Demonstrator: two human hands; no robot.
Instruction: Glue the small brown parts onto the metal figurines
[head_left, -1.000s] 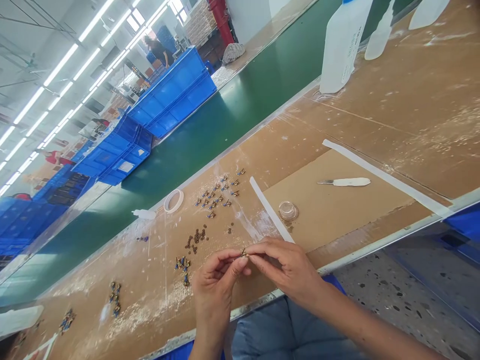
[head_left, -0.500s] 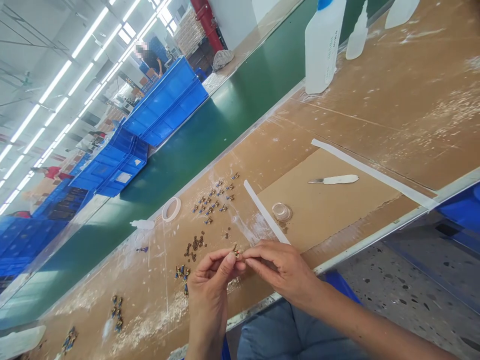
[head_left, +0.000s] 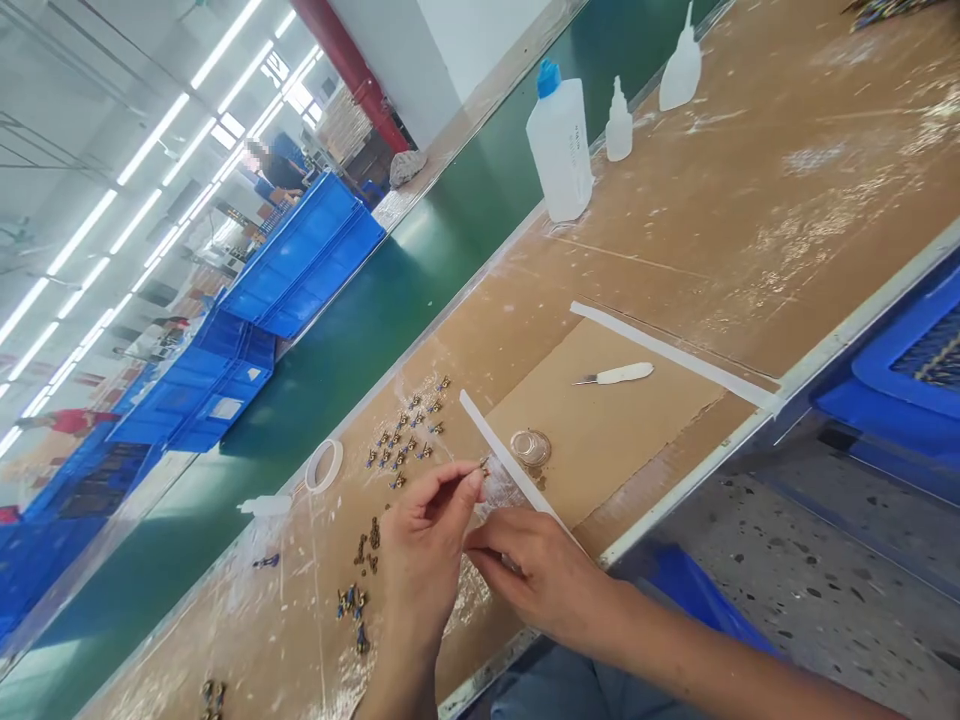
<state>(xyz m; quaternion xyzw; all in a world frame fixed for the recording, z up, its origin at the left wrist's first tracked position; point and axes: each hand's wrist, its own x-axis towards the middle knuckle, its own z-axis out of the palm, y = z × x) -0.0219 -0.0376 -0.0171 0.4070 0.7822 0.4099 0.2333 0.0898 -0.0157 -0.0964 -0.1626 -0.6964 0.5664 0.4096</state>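
My left hand (head_left: 431,530) is closed, pinching a small metal part (head_left: 484,467) between thumb and fingertips, near the white tape strip. Just below it my right hand (head_left: 536,570) has thumb and fingers pressed together; what they hold, if anything, is too small to make out. Rows of small brass-and-blue parts (head_left: 409,430) lie on the brown work surface beyond my left hand. Small dark beads (head_left: 373,545) and a further cluster of brass-and-blue parts (head_left: 352,602) lie left of my left wrist. A small clear round dish (head_left: 530,448) stands right of the tape strip.
A white-handled knife (head_left: 625,373) lies on the cardboard sheet (head_left: 600,430). A tape roll (head_left: 324,466) rests at the far left. Bottles, including a large blue-capped one (head_left: 561,150), stand along the back edge. Beyond the green belt (head_left: 450,225) are blue crates (head_left: 300,260) and people.
My hands have come apart slightly: the left has risen with the small part, and the right sits lower. The camera view has shifted, so the bottles and knife appear further left.
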